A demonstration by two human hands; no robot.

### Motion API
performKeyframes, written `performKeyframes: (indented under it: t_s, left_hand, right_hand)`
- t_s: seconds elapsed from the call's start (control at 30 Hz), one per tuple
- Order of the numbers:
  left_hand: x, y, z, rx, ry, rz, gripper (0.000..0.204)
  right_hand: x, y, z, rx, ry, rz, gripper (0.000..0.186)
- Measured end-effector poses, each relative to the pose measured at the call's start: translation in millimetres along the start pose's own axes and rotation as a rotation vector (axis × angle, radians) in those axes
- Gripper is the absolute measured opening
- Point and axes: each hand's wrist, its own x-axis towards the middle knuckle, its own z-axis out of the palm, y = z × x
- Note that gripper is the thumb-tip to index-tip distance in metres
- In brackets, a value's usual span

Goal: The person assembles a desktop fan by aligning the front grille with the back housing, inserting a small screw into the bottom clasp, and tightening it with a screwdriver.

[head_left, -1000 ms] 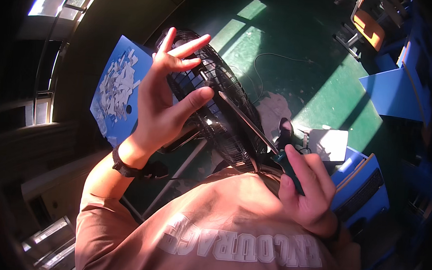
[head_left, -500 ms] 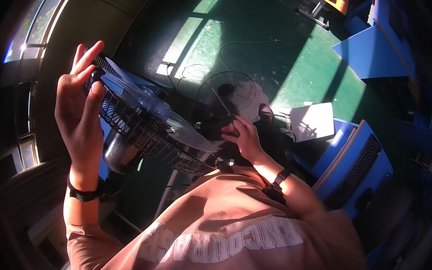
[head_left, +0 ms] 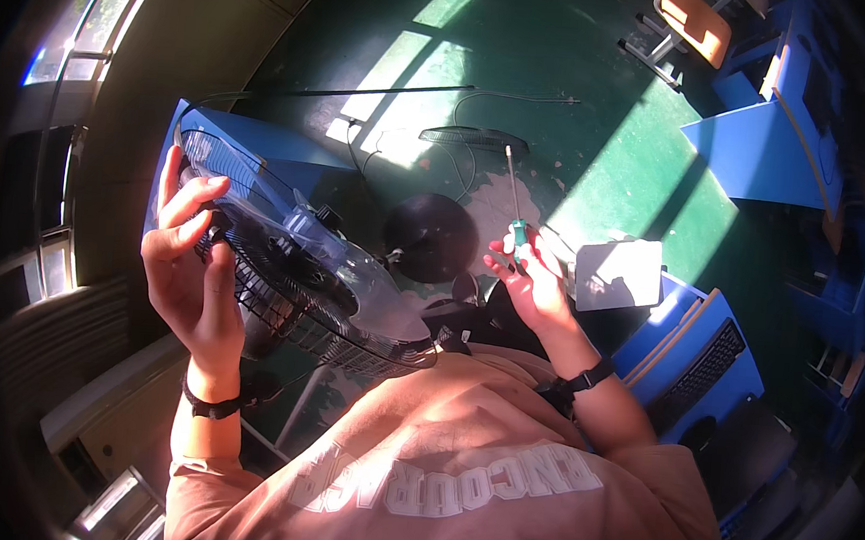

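My left hand [head_left: 197, 274] is closed on the rim of a fan head, fingers and thumb pinching the edge of its black wire guard [head_left: 332, 348]. Translucent bluish blades [head_left: 385, 302] show uncovered on the side turned away from my left hand. Behind the guard, the dark motor housing is partly hidden. In my right hand [head_left: 537, 287] is a screwdriver [head_left: 519, 231] with a green handle, its metal shaft pointing away from me. The screwdriver is apart from the fan. Beyond the blades, a round black disc [head_left: 430, 238] sits low, probably the fan's base.
A black grille-like piece [head_left: 474, 138] is beyond the disc, near a cable on the green floor. A thin dark strip [head_left: 365, 92] stretches from a blue desk [head_left: 270, 148]. At right are a pale square seat [head_left: 620, 275], a keyboard [head_left: 712, 365] on a blue desk, and a chair [head_left: 695, 26].
My right hand has moved forward and right, and the screwdriver now points away from me. The fan head has tilted, showing more of its blades. The long dark strip has come into sight.
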Motion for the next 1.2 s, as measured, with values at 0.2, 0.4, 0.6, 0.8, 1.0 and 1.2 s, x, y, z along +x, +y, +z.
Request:
performKeyframes:
  t_s: [0.2,0.4,0.6,0.8,1.0,1.2]
  left_hand:
    - [-11,2,-6,0.056,0.039,-0.049,0.019]
    - [-15,6,-4,0.034,0.083,-0.146,0.017]
    - [-22,5,-11,0.009,0.041,-0.174,0.023]
    - [-20,0,-8,0.007,0.037,-0.1,0.024]
    - [-24,3,-8,-0.023,0.06,-0.12,0.025]
    - [-33,4,-10,-0.042,0.115,-0.172,0.028]
  right_hand:
    - [24,-92,-33,-0.221,0.243,-0.161,0.025]
    - [28,-154,-43,-0.713,0.348,-0.222,0.02]
    - [45,-186,-65,-0.352,0.419,-0.096,0.022]
    - [40,-192,-91,-0.389,0.287,0.003,0.015]
    - [35,-176,-117,-0.337,0.371,0.002,0.024]
    - [20,-181,-147,-0.34,0.36,0.027,0.031]
